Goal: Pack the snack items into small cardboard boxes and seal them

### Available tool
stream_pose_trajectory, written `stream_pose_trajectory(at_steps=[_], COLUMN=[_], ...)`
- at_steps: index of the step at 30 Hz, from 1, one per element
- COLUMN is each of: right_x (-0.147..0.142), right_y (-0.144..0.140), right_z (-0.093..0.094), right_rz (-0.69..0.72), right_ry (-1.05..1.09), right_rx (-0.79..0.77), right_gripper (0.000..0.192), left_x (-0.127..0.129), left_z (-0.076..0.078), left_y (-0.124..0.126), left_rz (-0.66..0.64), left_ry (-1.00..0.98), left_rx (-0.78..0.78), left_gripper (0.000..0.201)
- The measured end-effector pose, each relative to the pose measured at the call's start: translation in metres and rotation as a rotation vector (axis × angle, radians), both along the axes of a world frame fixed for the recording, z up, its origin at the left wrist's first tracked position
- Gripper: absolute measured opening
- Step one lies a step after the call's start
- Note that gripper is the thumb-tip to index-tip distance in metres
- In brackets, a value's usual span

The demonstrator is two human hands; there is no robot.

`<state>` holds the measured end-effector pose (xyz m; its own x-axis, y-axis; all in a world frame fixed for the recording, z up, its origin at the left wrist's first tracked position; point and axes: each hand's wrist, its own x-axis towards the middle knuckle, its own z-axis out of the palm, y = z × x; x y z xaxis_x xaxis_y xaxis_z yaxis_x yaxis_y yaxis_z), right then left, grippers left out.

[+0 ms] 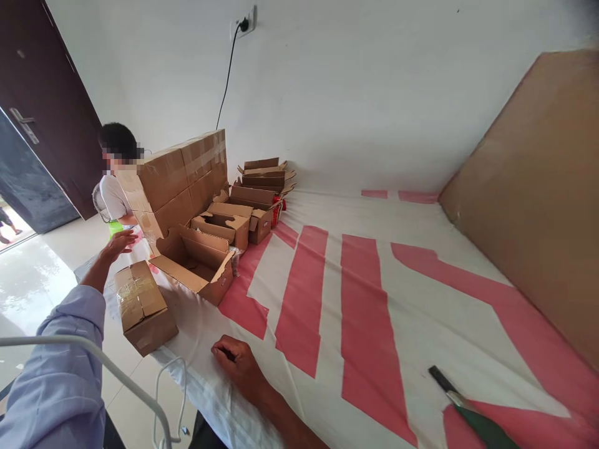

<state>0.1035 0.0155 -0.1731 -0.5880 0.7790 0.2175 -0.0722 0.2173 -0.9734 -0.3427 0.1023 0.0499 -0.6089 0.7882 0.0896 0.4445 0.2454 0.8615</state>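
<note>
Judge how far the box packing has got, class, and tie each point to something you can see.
Done: one small box sits taped shut at the table edge. In hand: nothing held; the left hand hovers open beyond it, the right hand rests curled on the cloth. Left: several open boxes remain unsealed.

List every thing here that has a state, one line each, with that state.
Small taped box: shut, sealed with tape.
Nearest open box: flaps open.
Large carton: taped shut.
Door: open.
Plug: in the wall socket.
Left hand: open, raised past the small box.
Right hand: curled, resting on the sheet.
</note>
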Motion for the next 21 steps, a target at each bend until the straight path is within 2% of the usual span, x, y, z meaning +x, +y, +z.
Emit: stream_pose_trajectory(at_steps=[4,9,16,21], right_x=[-0.002,-0.005,0.0,0.001], right_y=[0.001,0.002,-0.002,-0.015], right_z=[-0.002,-0.007,0.008,0.023], right_rz=[0.005,-0.031,-0.033,-0.021], right_ry=[0.019,0.036,-0.041,-0.061], right_rx=[0.008,-0.014,-0.073,-0.099], right_gripper=[0.026,0.026,0.028,0.03], left_x=[-0.015,-0.018,0.006,0.032], left_z=[0.005,-0.009,-0.043,-0.056], left_y=[-0.036,-0.078,-0.109,-0.119], left_rz=[0.057,0.095,-0.009,-0.018], left_ry=[0.015,-0.006,-0.112,-0.142], left_rx=[0.03,-0.014,-0.084,-0.057], left_gripper=[0.056,0.056,0.066,0.066])
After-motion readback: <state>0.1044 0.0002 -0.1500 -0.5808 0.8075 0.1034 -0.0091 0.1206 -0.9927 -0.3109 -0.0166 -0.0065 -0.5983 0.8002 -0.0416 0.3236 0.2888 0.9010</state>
